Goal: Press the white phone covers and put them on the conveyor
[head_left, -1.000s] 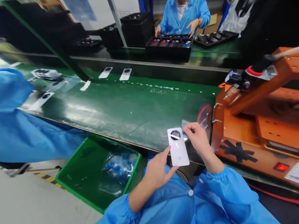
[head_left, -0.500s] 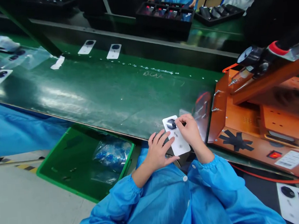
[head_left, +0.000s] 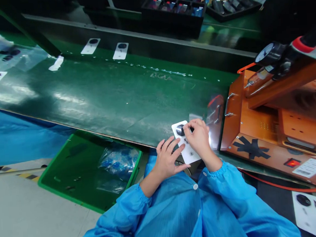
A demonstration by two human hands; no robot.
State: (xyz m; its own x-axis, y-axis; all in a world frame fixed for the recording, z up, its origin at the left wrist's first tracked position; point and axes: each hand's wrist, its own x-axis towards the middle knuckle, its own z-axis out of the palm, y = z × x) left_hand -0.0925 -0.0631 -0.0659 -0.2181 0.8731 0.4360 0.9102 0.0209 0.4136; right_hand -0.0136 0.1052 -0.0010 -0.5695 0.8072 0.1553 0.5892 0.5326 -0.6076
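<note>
A white phone back panel (head_left: 186, 149) with a round black camera area (head_left: 180, 130) lies at the green bench's front edge, before my body. My left hand (head_left: 167, 157) rests with spread fingers over the panel's left edge. Above the camera area, my right hand (head_left: 198, 135) has its thumb and forefinger pinched together at the circle's right side. Whatever sits between those fingertips is too small or hidden to make out. Dark printed marks show on the panel below the circle.
An orange machine (head_left: 273, 135) with a pressure gauge (head_left: 264, 53) stands at right. Several similar panels lie about, one at the back (head_left: 121, 51). A green bin (head_left: 78, 174) holding plastic bags sits below the bench. A co-worker's hands are behind a black tray (head_left: 173, 21).
My right hand has shifted slightly left and down over the camera area, its fingers curling more. My left hand and the panel stay nearly put. The view has tilted slightly.
</note>
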